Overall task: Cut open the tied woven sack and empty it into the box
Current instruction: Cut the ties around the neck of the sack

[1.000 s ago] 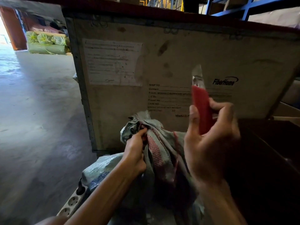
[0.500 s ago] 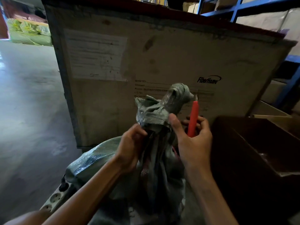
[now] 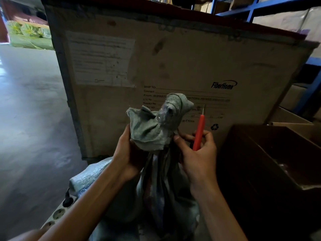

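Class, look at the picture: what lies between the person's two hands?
In the head view, the sack's tied neck stands between the left hand and the right hand, which also holds a red cutter.

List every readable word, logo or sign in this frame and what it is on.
All on the big crate:
"FiberHome": logo, upper right.
"SHIP TO": form line.
"Contact": below it.
"in China": beside the sack.
Recycling symbol.
Other form lines and the white sheet: too blurred.
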Available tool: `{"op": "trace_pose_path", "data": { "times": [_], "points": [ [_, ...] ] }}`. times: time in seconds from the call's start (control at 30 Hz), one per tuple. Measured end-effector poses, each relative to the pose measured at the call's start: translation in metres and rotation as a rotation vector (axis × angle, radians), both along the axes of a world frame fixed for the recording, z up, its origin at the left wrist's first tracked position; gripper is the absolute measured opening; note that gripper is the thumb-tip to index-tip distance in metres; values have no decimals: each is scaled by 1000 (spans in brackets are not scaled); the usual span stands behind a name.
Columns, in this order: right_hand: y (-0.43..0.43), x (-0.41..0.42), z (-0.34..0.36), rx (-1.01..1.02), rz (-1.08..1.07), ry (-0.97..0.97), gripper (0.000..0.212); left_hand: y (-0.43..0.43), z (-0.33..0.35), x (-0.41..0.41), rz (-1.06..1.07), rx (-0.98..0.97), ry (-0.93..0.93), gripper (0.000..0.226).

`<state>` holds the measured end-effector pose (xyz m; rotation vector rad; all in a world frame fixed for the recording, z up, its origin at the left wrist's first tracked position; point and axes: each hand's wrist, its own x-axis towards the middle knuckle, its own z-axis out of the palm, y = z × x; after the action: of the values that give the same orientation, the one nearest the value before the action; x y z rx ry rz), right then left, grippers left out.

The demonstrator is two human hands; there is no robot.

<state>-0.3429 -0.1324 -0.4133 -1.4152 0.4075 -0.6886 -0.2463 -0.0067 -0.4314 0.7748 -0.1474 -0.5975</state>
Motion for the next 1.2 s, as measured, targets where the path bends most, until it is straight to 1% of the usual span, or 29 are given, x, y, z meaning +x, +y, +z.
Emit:
{"op": "trace_pose_path", "data": {
  "times": [0.07,0.13,0.17,0.2,0.23,0.27,0.3,0.33,0.37,0.4,0.47,0.5,0.57,0.63,0.67,0.77,0.8,0.83,0.9,0.93,1.0,1.03,1.07,1.1,1.13,1.17,1.2],
  "points": [
    [0,-1,-2,-54,-9,-3,36,5,0,5,-31,9,-13,58],
    [0,-1,-2,-154,-15,5,36,9,-1,8,-49,35,-25,56],
    [1,-1,-1,-188,-7,18,36,12,0,8,-75,32,-48,61],
    [1,0,-1,-198,6,36,36,16,1,6,-111,23,-85,71],
    [1,0,-2,-179,21,47,34,20,4,4,-165,13,-145,81],
    [1,1,-1,-146,37,51,32,23,7,3,-217,40,-252,84],
    [1,1,-1,-122,46,48,31,23,12,-1,-234,123,-389,79],
    [1,1,0,-129,39,39,33,24,15,-3,-201,241,-541,67],
    [1,2,1,-163,23,31,34,22,17,-4,-120,356,-662,57],
    [2,2,1,-199,13,19,34,20,18,-5,-6,444,-734,52],
    [5,3,0,-233,17,-5,32,19,19,-2,253,573,-815,47],
    [6,4,-1,-242,24,-13,32,22,20,-1,337,622,-840,46],
    [8,6,-3,-258,36,-19,33,27,21,4,410,647,-858,37],
    [9,5,-1,-230,94,-31,36,30,23,7,465,601,-839,19],
    [10,4,-1,-204,140,-28,41,31,23,9,484,576,-816,16],
    [18,3,-5,-184,236,34,63,30,24,8,500,576,-760,28],
    [21,5,-9,-196,228,49,66,29,25,6,483,576,-749,25],
    [24,7,-12,-202,192,61,65,29,26,6,477,591,-754,22],
    [27,10,-16,-194,111,77,55,30,29,5,526,665,-829,28],
    [26,11,-16,-182,104,74,51,32,31,6,585,741,-898,36],
    [22,13,-16,-193,154,63,45,41,36,10,752,1003,-1073,59],
    [20,13,-15,-230,192,62,41,46,38,12,843,1146,-1141,65],
    [19,11,-14,-281,222,65,39,51,40,16,909,1248,-1152,66],
    [18,10,-13,-333,235,72,37,55,40,19,938,1302,-1122,61],
    [18,8,-14,-382,229,83,36,56,40,22,951,1312,-1082,49],
    [18,6,-15,-422,215,90,35,54,38,23,957,1284,-1085,33],
    [18,5,-16,-444,202,94,34,50,37,21,955,1219,-1126,16]
  ]
}}
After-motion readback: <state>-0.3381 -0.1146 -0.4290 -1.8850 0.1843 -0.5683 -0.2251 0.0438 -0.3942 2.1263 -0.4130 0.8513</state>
